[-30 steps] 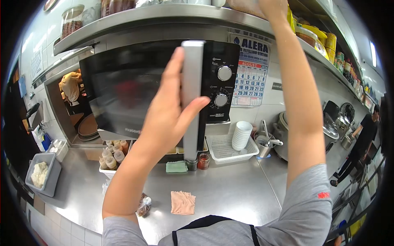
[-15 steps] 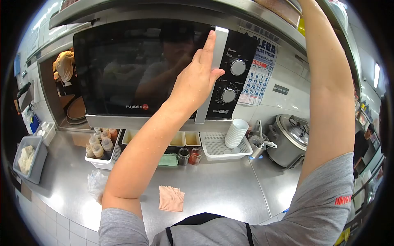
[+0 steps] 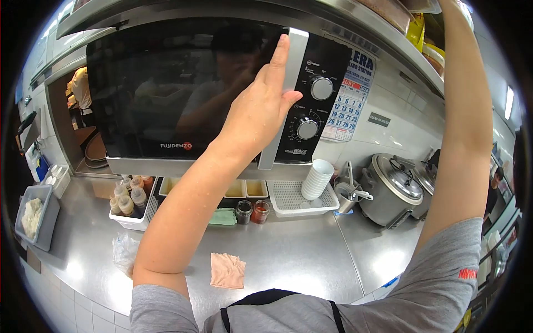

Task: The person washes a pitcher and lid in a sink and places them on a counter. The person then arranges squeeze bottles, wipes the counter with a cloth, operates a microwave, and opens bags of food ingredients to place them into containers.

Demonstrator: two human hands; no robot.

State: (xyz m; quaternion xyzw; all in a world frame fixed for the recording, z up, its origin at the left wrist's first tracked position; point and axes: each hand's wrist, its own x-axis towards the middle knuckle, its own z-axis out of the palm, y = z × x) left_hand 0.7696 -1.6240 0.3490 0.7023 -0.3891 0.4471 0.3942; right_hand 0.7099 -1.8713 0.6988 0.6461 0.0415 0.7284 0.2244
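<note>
My left hand (image 3: 258,108) lies against the silver door handle (image 3: 298,47) of a black microwave (image 3: 161,89). Its index finger stretches up along the handle's edge and the thumb points right, across the handle. The microwave door is closed, with two round knobs (image 3: 321,89) on the panel right of my thumb. My right arm (image 3: 462,127) reaches up past the overhead shelf (image 3: 383,33), where its hand is cut off by the top of the view. A plastic container (image 3: 421,4) on the shelf is nearest to that wrist.
On the steel counter (image 3: 294,244) lie a folded pink cloth (image 3: 227,271) and a plastic bag (image 3: 123,250). Behind them stand squeeze bottles (image 3: 126,202), two jars (image 3: 260,212), stacked white bowls (image 3: 317,180) in a basket (image 3: 288,197), and a rice cooker (image 3: 388,191). A person (image 3: 494,186) is at far right.
The view has shifted slightly. My right arm has swung to the right along the shelf, and its hand has left the view. My left hand stays on the microwave handle.
</note>
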